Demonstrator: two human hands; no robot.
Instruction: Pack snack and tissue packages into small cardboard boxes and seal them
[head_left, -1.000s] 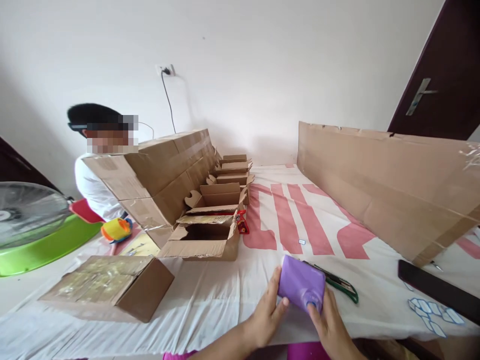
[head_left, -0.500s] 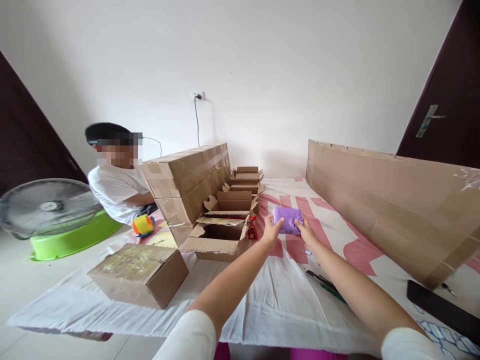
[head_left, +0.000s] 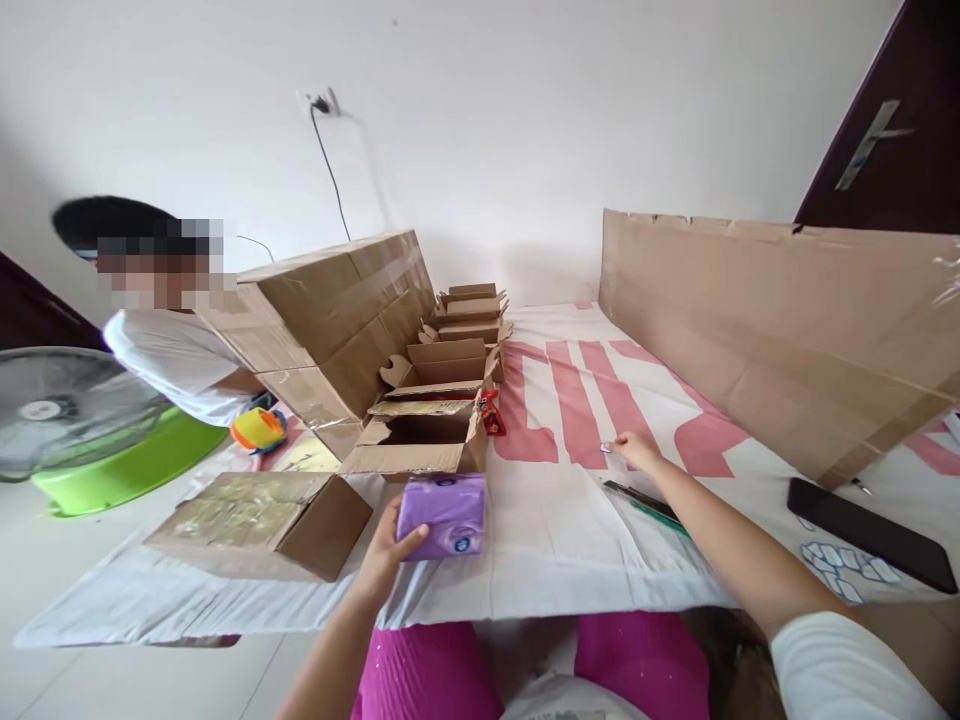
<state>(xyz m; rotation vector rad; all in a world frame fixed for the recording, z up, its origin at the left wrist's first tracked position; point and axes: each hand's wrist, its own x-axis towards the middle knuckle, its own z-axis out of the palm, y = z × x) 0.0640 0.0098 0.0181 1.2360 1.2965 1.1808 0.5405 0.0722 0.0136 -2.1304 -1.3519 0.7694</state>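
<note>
My left hand grips a purple tissue pack by its left side, thumb across the front, close to the table's front edge. Farther right, the fingertips of my right hand pinch a small white tag with a dark blue edge at the red-and-white cloth. A thin dark tool and a green one lie beneath my right forearm. Just behind the tissue pack stands an open cardboard box with raised flaps.
More open boxes run back in a row, a red packet beside them. A closed carton sits at left. Tall cardboard flanks the right, near a black phone. A person sits beyond stacked cartons.
The tissue pack has come left and nearer, now in my left hand alone. My right hand has let go of it and taken the small tag from the cloth. The view has tilted down.
</note>
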